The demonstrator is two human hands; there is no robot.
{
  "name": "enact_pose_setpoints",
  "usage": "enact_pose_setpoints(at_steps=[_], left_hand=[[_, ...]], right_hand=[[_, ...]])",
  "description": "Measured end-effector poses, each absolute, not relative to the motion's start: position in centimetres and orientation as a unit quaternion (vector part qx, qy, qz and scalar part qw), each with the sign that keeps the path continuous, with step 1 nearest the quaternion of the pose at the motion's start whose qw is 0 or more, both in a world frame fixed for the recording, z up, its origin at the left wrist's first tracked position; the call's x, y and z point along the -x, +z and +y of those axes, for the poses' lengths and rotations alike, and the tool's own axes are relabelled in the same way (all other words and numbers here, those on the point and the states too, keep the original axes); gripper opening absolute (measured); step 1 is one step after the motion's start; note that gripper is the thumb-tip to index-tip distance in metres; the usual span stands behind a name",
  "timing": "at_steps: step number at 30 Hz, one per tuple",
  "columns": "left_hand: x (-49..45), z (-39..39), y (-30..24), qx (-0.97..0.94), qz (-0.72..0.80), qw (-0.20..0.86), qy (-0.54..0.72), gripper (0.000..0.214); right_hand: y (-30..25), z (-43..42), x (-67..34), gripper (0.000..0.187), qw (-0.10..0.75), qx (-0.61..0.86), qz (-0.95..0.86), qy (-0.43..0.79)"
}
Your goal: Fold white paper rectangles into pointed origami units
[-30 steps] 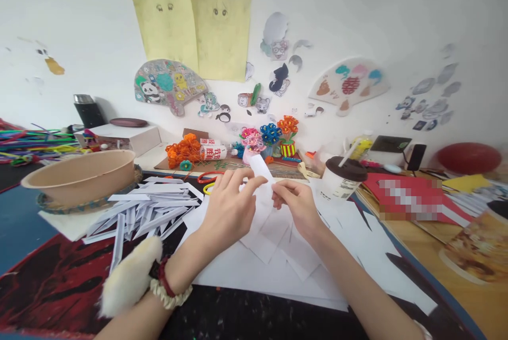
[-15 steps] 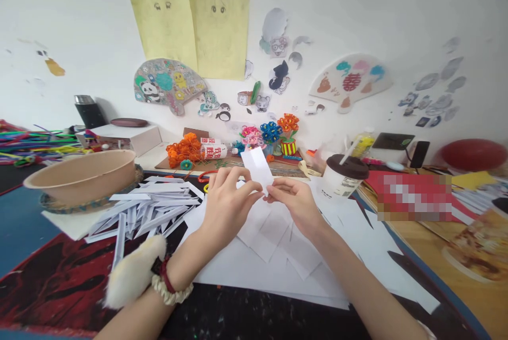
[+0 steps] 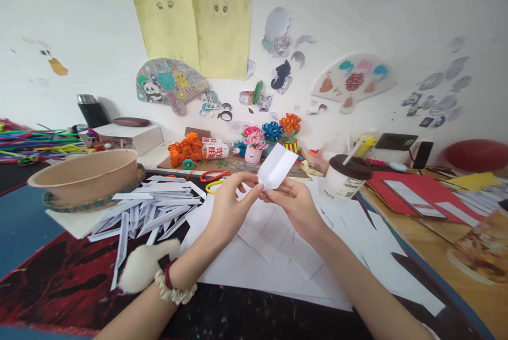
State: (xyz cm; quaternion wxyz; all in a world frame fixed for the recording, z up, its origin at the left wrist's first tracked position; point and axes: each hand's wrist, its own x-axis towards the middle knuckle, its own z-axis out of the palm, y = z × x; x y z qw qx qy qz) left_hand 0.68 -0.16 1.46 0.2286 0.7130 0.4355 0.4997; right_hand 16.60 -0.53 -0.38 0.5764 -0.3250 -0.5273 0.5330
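A small white paper slip (image 3: 277,166), folded along its length, is pinched at its lower end by both hands above the table. My left hand (image 3: 230,205) grips it with thumb and fingertips from the left; a scrunchie and a fluffy pompom sit on that wrist. My right hand (image 3: 296,203) holds the same end from the right, fingers curled. Beneath the hands lie loose white paper rectangles (image 3: 273,234) on larger white sheets.
A heap of folded white paper strips (image 3: 151,210) lies at the left, beside a tan bowl (image 3: 85,173). Scissors (image 3: 212,177), a lidded cup with straw (image 3: 347,175), paper flowers (image 3: 273,136), pipe cleaners (image 3: 32,144) and red folders (image 3: 420,194) ring the work area.
The slip has swung from leaning up and left to tilting up and right, and the hands have lifted slightly and come closer together at its lower end.
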Motion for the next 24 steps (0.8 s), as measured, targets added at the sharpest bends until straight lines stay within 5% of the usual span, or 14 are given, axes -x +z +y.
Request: enact_pose_setpoints(at_steps=[24], left_hand=[[-1.32, -0.58, 1.32, -0.671, 0.428, 0.309, 0.520, 0.026]], right_hand=[[-0.42, -0.49, -16.66, 0.020, 0.546, 0.346, -0.562, 0.516]])
